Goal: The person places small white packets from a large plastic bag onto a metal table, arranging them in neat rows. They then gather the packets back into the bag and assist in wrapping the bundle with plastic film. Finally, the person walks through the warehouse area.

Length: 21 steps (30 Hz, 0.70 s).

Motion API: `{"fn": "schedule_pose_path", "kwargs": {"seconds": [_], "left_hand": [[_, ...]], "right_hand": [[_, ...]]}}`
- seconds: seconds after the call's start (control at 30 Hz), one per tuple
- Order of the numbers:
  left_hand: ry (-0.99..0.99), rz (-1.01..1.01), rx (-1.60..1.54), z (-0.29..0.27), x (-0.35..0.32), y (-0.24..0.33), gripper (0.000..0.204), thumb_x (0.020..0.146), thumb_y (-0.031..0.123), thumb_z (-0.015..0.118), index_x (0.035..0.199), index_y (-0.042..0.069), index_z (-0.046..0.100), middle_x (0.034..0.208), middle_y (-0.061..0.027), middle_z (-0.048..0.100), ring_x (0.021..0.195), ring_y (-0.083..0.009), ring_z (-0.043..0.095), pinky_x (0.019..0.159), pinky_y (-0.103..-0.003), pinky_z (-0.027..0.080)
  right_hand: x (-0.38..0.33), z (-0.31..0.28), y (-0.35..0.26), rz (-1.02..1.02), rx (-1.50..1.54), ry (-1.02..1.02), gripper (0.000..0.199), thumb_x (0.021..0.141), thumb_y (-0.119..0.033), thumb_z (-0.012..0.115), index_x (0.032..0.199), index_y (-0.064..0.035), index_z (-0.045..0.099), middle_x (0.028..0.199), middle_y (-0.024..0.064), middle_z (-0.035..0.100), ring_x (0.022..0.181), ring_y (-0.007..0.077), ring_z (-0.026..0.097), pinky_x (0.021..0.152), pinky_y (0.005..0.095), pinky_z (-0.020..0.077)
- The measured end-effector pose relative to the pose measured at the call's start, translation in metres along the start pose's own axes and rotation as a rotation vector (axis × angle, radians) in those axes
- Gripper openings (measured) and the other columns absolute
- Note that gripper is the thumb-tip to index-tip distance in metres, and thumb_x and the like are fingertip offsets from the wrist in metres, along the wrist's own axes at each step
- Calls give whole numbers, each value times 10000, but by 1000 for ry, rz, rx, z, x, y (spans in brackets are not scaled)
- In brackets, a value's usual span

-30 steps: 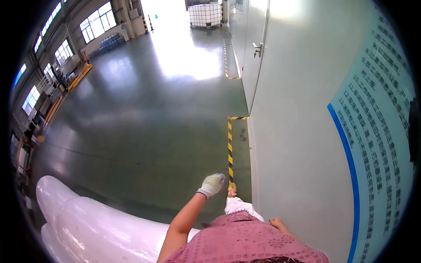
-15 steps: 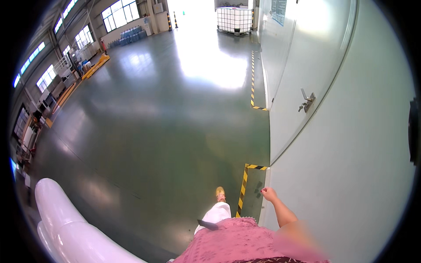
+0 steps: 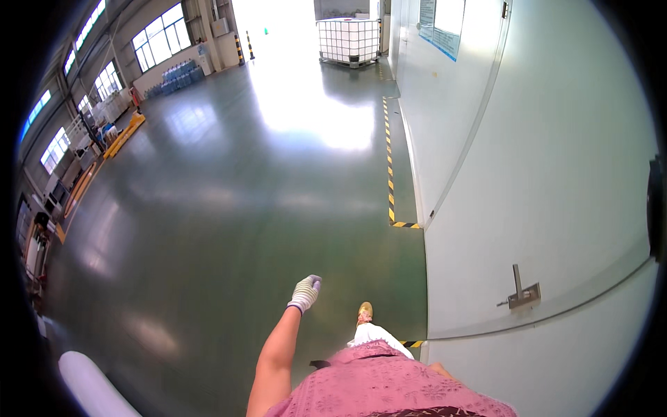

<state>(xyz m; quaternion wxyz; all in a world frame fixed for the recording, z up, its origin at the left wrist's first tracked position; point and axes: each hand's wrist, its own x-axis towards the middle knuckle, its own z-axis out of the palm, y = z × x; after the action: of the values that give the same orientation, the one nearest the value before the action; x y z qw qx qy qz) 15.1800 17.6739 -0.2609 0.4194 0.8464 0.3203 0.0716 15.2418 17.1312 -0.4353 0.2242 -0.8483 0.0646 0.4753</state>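
Observation:
My left hand (image 3: 306, 292) wears a striped knitted work glove with a purplish fingertip area. It hangs in front of me over the green floor (image 3: 229, 257), fingers curled, with nothing seen in it. Only a sliver of my right arm (image 3: 442, 371) shows beside my pink top (image 3: 389, 382); the right hand itself is hidden. Below, one yellow shoe (image 3: 365, 311) steps forward under white trousers. A glossy white rounded object (image 3: 94, 386) of unclear kind fills the lower left corner.
Close on my right runs a pale wall with a door (image 3: 486, 229) and its metal handle (image 3: 522, 295). Yellow-black tape (image 3: 389, 174) marks the floor along it. Ahead stands a caged white tank (image 3: 349, 42). Blue water bottles (image 3: 174, 76) and a yellow pallet jack (image 3: 125, 135) are far left.
I have moved forward, so the door handle is nearer and lower. My gloved left hand has swung into view; my bare right hand has swung back out of sight.

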Motion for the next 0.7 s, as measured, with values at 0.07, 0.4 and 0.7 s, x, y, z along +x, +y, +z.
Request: {"fn": "schedule_pose_path", "kwargs": {"seconds": [0.07,0.4,0.7], "left_hand": [[-22,-34,11,9,65,4,208,845,204,518,984,88,620,933,-147,642,866,-282,607,790,-347,472],[-472,-997,305,22,98,-140,366,795,312,465,1030,101,648,1102,-148,600,1058,-324,555,900,-375,438],[-950,-371,939,-42,548,-154,326,828,205,438,1067,117,641,1148,-121,586,1085,-296,549,902,-370,448]], "right_hand": [[49,-35,-42,-183,-347,-77,171,771,-217,599,827,-59,635,691,98,625,567,157,610,509,287,476],[269,-242,-528,-495,-37,240,196,804,-196,570,836,-15,635,677,58,633,592,143,615,554,287,489],[368,-313,-818,-538,-286,-1,247,800,-211,579,941,-17,641,758,57,654,636,126,614,622,277,484]]}}
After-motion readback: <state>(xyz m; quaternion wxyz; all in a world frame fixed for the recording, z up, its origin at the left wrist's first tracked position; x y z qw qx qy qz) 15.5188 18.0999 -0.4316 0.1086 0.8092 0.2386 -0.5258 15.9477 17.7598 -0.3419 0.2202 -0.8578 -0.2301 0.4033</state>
